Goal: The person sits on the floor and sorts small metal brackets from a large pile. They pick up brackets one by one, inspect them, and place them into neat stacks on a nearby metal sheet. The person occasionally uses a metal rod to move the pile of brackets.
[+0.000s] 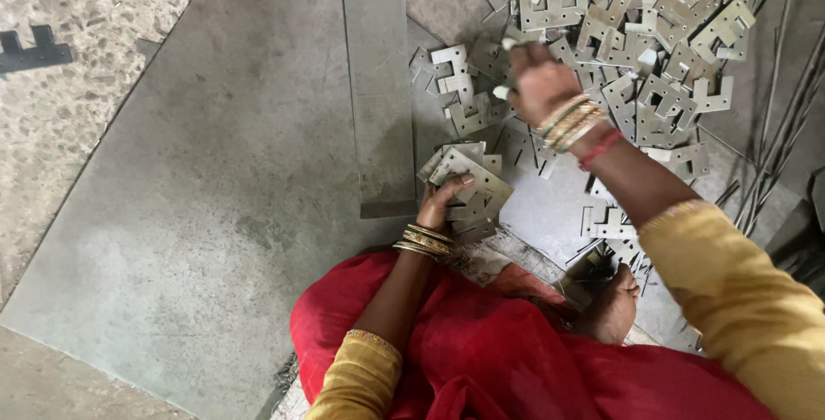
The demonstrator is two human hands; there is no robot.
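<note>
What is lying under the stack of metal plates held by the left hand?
The stack of metal plates under the left hand rests on a large grey metal sheet, beside a narrow strip. Whatever lies directly beneath the stack is covered; its lower edge meets red cloth.

Dull silver-grey stamped metal plates (640, 38) lie in a heap, and the stack of plates (468, 188) under the left hand (440, 205) is the same pale grey. The large metal sheet (215, 214) is matt grey with darker smudges, and the narrow strip (378, 85) on it is a similar grey. The floor (60, 111) is speckled beige and grey stone. Gold bangles (569, 119) circle the right wrist with one red band; gold bangles ring the left wrist too. Sleeves (739, 300) are mustard yellow, the draped cloth (481, 351) bright red
</note>
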